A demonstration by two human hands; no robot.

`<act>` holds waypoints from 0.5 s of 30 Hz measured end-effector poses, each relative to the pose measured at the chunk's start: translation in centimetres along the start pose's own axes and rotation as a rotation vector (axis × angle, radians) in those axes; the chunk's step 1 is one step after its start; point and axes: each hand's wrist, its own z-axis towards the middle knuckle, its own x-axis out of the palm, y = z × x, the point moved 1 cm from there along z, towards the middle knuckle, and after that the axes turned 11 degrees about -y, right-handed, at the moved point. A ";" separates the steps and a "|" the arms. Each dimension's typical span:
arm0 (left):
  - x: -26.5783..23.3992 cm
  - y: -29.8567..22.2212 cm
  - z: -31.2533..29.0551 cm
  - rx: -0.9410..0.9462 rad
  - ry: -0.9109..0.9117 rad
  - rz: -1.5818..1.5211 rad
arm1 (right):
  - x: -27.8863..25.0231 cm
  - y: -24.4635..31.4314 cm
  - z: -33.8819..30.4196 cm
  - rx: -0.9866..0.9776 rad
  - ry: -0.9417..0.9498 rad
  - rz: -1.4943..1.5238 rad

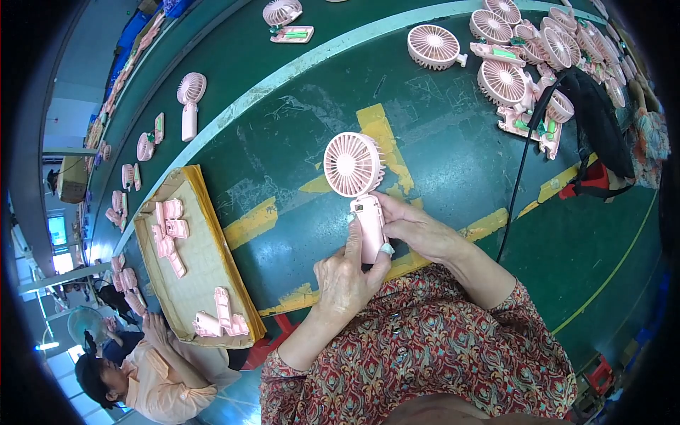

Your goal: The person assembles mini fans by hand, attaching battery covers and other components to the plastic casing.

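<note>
Both hands, left [346, 273] and right [418, 230], meet, fingers curled closed.

Pink fan [354, 166], dark green table [453, 163], red paisley sleeves [425, 354].

Pink handheld fan [360, 191]: round grilled head uppermost, slim handle upright, held above the green tabletop [439, 163].

A smooth, matt pink plastic handheld fan [356, 185] is showing centre frame; the green tabletop [453, 163] is looking scuffed and slightly glossy; the cardboard tray [205, 262], lower left, is looking rough.
</note>
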 end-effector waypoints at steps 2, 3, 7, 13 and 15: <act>0.1 0.2 -0.2 0.043 0.016 -0.004 | 0.0 -0.2 0.0 -0.008 -0.004 -0.028; 0.1 0.2 -0.2 0.040 0.013 -0.006 | 0.0 -0.3 0.0 -0.018 -0.009 -0.054; 0.1 0.5 -0.2 0.080 0.026 -0.017 | 0.0 -0.2 0.0 0.015 -0.005 -0.063; -0.3 1.2 0.3 0.143 0.003 -0.025 | 0.4 -0.1 -0.2 0.028 -0.006 0.015; -0.3 1.0 0.2 0.149 0.011 -0.020 | 0.7 0.0 -0.3 0.011 -0.058 -0.064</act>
